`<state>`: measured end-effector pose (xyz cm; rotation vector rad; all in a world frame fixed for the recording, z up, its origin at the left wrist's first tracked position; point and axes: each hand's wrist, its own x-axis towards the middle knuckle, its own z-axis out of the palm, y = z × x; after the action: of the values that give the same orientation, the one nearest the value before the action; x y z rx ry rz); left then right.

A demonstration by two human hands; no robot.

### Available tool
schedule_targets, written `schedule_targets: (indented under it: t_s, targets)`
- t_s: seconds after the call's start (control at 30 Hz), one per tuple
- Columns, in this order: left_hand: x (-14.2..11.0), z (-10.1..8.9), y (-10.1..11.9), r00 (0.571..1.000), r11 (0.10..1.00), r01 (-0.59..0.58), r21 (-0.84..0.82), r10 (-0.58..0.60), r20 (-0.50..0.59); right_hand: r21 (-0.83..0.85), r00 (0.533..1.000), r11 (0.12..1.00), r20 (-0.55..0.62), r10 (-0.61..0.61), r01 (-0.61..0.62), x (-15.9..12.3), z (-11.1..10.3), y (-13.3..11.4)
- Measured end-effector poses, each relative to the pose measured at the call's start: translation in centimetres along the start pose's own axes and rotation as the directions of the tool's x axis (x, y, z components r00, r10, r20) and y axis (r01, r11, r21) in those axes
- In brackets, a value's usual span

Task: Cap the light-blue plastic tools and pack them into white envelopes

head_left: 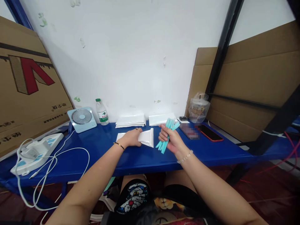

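Note:
My left hand is closed over a white plastic packet low over the blue table. The packet's glossy end sticks out to the right of my fingers, and its other end shows on the left. In a fist, my right hand grips a bunch of flat turquoise strips. Their ends fan out above and below the fingers. Behind my hands, along the wall, lie two stacks of flat white packets, the left stack and the right stack.
On the blue table, a small fan, a water bottle and a power strip with loose white cables stand left. Two phones, one red-edged, and a bagged cup are right. Cardboard flanks the table.

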<state>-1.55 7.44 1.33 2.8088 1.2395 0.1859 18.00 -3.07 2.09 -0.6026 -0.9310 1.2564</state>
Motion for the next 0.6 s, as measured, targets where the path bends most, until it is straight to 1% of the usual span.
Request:
schedule_targets:
  t_s: [0.1, 0.17, 0.27, 0.37, 0.47, 0.53, 0.6]
  targets:
    - [-0.4, -0.1, 3.7, 0.997, 0.999, -0.036, 0.016, 0.037, -0.066, 0.065, 0.998, 0.998, -0.052, -0.024, 0.027, 1.0, 1.1, 0.3]
    - [-0.8, -0.4, 5.0, 0.993, 0.998, -0.059, 0.007, 0.059, -0.1, 0.049, 0.991, 0.994, -0.094, -0.095, 0.1, 1.4, 0.8, 0.1]
    - [-1.5, -0.8, 5.3, 0.987, 0.996, -0.086, -0.032, 0.081, -0.135, -0.022, 0.957, 0.971, -0.164, -0.238, 0.238, 1.6, -0.4, -0.6]
    - [-1.9, -0.9, 5.0, 0.987, 0.99, -0.079, -0.114, 0.062, -0.152, -0.092, 0.927, 0.947, -0.193, -0.321, 0.309, 1.4, -1.3, -1.5]
    - [-2.0, -0.5, 4.9, 0.982, 0.958, -0.093, -0.27, 0.044, -0.183, -0.098, 0.928, 0.947, -0.19, -0.321, 0.307, 1.2, -1.0, -2.3]
    - [-1.8, -0.1, 5.2, 0.975, 0.918, -0.113, -0.381, 0.028, -0.221, -0.087, 0.932, 0.951, -0.192, -0.307, 0.296, 1.2, -0.4, -3.1]
    - [-1.6, 0.1, 5.6, 0.964, 0.882, -0.128, -0.454, 0.003, -0.266, -0.09, 0.934, 0.951, -0.184, -0.307, 0.295, 1.2, 0.4, -4.3]
